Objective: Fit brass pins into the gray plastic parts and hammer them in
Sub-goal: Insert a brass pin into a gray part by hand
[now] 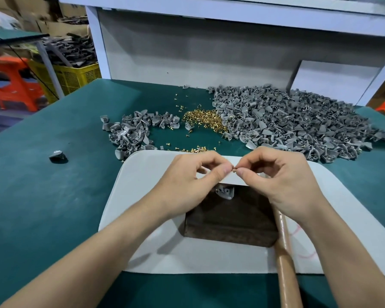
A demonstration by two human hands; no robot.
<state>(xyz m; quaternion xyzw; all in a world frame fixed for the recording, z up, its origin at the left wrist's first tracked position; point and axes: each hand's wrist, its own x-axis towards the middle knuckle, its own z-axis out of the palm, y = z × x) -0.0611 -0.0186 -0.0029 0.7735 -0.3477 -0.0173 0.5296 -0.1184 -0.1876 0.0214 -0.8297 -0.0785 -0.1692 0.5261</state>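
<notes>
From my remote seat I see both hands meeting over the white mat (142,196). The left hand (193,174) and right hand (280,181) each have thumb and forefinger closed in a narrow pinch on one brass pin (234,169), held between them. Just below it, a gray plastic part (225,191) sits on the far edge of a dark block (229,221). A brown hammer handle (286,263) runs under the right palm; I cannot tell whether the lower fingers grip it. On the green table (42,207) beyond, loose brass pins (203,120) lie between a small heap of gray parts (133,132) and a large heap (287,121).
</notes>
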